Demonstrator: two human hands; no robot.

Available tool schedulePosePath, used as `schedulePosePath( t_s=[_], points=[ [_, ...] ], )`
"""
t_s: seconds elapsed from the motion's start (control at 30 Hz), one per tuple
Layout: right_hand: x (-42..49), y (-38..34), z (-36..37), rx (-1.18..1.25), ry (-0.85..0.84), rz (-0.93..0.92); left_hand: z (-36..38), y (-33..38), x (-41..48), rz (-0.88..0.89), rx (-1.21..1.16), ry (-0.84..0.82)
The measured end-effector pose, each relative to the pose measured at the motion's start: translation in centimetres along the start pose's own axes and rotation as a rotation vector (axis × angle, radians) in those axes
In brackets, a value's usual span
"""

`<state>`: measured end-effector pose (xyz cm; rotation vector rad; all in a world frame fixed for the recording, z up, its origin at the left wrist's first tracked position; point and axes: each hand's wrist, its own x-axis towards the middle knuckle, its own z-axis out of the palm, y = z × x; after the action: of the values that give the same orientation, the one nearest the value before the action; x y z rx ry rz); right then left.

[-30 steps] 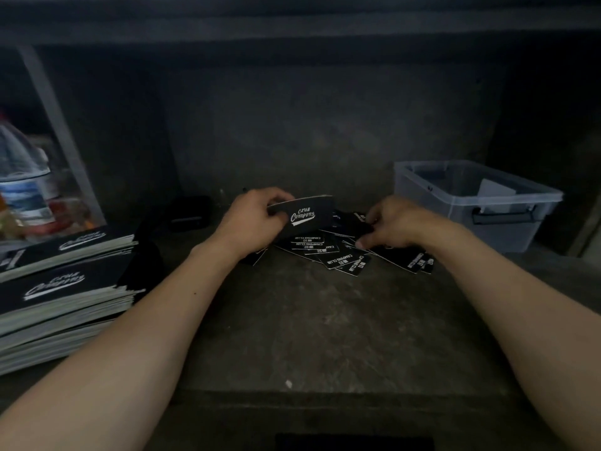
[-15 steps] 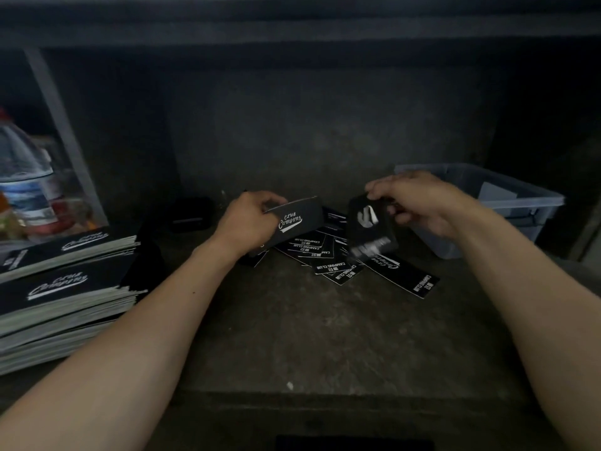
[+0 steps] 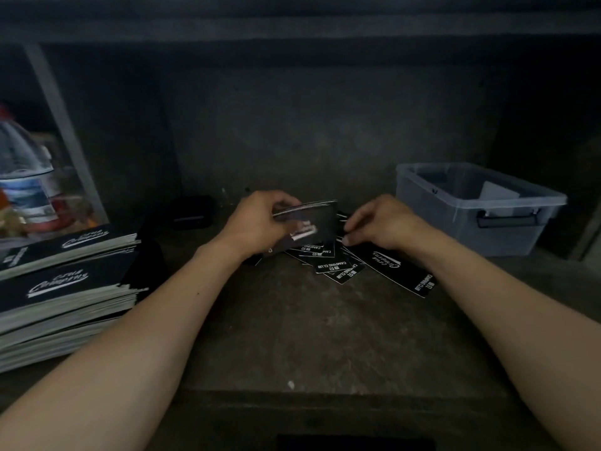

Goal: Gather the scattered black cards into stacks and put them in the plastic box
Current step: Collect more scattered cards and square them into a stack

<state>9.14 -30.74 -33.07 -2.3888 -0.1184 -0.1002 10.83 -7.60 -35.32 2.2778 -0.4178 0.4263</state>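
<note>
Black card stack (image 3: pixel 309 219) held in left hand (image 3: pixel 257 222), fingers curled round it, just above the counter (image 3: pixel 292 336). Scattered black cards (image 3: pixel 335 266) lie beneath. Right hand (image 3: pixel 380 222) fingers bent onto them; pinching or not, cannot tell. Plastic box (image 3: pixel 455 232) right, apart. Booklet stacks (image 3: pixel 65 288) far left.

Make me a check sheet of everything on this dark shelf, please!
Surface: dark, scuffed shelf.
Job's things: loose cards scattered mid-shelf; card stack held above them; plastic box open, far right.
Clutter: booklet piles left; bottle behind them.
Grips: left hand holds card stack; right hand touches loose cards, pinch unclear.
Cables: nothing seen.
Surroundings: dark back wall.
</note>
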Motion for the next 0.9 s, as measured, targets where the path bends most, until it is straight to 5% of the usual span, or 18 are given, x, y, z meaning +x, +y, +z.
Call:
schedulePosePath(
  t_s=[0.23,0.6,0.8,0.9],
  points=[
    [-0.9,0.3,-3.0,-0.259,-0.256,0.258,-0.2,-0.8,0.3,0.045,0.019,0.018],
    [-1.3,0.6,-5.1,0.042,-0.17,0.288,-0.1,-0.9,0.3,-0.003,0.003,-0.012],
    [-0.7,-0.3,-3.6,0.78,-0.086,0.142,-0.1,-0.4,0.1,-0.026,-0.014,0.0],
    [-0.4,-0.4,-0.8,0.883,0.048,0.093,-0.4,0.8,-0.1,-0.138,-0.075,-0.003]
  ],
)
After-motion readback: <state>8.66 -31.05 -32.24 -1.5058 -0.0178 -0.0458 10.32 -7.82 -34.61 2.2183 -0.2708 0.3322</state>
